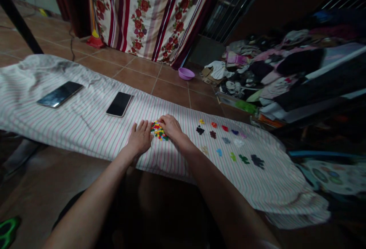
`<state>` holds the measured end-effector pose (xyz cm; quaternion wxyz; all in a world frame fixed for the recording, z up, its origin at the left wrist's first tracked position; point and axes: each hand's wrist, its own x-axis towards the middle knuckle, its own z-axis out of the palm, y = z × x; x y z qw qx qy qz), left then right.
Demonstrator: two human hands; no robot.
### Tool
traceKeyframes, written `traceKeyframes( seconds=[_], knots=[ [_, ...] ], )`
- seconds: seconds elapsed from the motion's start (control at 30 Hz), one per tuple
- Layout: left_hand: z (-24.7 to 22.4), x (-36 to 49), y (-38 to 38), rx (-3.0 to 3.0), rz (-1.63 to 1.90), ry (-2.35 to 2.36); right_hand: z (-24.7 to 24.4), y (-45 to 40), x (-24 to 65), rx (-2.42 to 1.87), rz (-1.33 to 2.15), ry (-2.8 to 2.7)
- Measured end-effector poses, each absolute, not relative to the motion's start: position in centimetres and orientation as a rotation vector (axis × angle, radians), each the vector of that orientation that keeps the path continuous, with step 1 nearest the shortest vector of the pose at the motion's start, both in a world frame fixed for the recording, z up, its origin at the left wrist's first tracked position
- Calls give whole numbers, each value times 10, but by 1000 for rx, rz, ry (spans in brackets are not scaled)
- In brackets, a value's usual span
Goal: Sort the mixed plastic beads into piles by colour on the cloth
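Note:
A pile of small multicoloured pieces (159, 131), mostly red, yellow and green, lies on the striped cloth between my hands. Flat on the cloth, my left hand (140, 138) has its fingers stretched out along the pile's left edge. My right hand (170, 125) is at the pile's upper right, its fingers bent and pressed together; whatever they pinch is hidden. To the right lie small groups sorted by colour, among them black pieces (200, 130), brown pieces (213, 134), red pieces (225, 128), dark green pieces (244, 159) and dark grey pieces (257, 161).
Two phones, a larger one (60, 94) and a smaller one (119, 104), lie left on the striped cloth (94, 127). A purple basin (186, 74) stands on the tiled floor beyond. Heaped clothes (274, 62) fill the right back, and a floral curtain (148, 16) hangs behind.

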<state>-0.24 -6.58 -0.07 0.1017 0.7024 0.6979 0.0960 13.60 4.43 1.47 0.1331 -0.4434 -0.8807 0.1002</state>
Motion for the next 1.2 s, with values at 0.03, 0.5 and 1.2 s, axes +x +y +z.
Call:
traceKeyframes(
  seconds=[0.03, 0.5, 1.2],
  knots=[
    [0, -2, -65, 2074, 277, 2065, 14, 44, 137, -1287, 289, -2556],
    [-7, 5, -63, 2078, 281, 2149, 14, 28, 140, -1237, 356, -2402],
    [-12, 16, -65, 2199, 271, 2170, 14, 26, 265, -1443, 334, -1998]
  ],
)
